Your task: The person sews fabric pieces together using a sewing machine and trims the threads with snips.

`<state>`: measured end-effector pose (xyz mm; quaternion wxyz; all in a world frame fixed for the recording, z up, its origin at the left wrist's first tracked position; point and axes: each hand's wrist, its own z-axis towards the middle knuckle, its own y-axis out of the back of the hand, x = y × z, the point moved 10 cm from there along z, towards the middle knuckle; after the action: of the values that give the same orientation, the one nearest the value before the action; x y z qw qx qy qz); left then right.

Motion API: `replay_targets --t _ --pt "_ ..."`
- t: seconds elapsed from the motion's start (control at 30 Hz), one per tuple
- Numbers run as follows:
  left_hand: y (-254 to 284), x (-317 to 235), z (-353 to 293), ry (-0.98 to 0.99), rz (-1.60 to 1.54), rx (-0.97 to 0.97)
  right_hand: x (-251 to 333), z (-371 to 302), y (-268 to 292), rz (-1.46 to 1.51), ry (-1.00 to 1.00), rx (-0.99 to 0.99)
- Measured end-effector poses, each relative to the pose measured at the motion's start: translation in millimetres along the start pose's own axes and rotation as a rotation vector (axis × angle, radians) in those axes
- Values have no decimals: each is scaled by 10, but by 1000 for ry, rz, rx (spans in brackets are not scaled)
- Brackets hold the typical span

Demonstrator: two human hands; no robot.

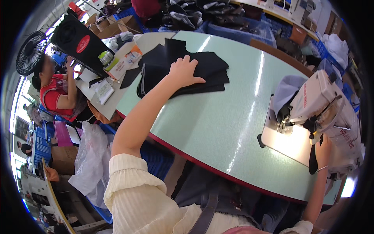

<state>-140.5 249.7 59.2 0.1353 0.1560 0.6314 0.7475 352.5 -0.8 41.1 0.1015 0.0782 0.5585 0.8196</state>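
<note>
My left hand lies on a stack of black cut fabric pieces at the far left of the pale green table. Its thumb points out to the right and its fingers rest on the top piece, curled around nothing that I can see. At the right stands a white sewing machine, its lamp lighting the plate under the needle. Grey cloth hangs by the machine's head. My right hand reaches up beside the machine, near a black strip; the machine's body hides its fingers.
A side table at the left carries a black speaker-like box, a green-lidded jar and a small carton. A person in red sits beyond it. Plastic bags and blue crates stand below the table's left edge.
</note>
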Motion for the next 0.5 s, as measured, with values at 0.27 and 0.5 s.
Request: replay_targets --t 0.27,0.5 --pt "-140 457 301 -31 -306 -11 -270 124 -327 -92 -193 197" --pt "140 1073 -309 339 -1035 -733 -82 84 -243 7 -151 71"
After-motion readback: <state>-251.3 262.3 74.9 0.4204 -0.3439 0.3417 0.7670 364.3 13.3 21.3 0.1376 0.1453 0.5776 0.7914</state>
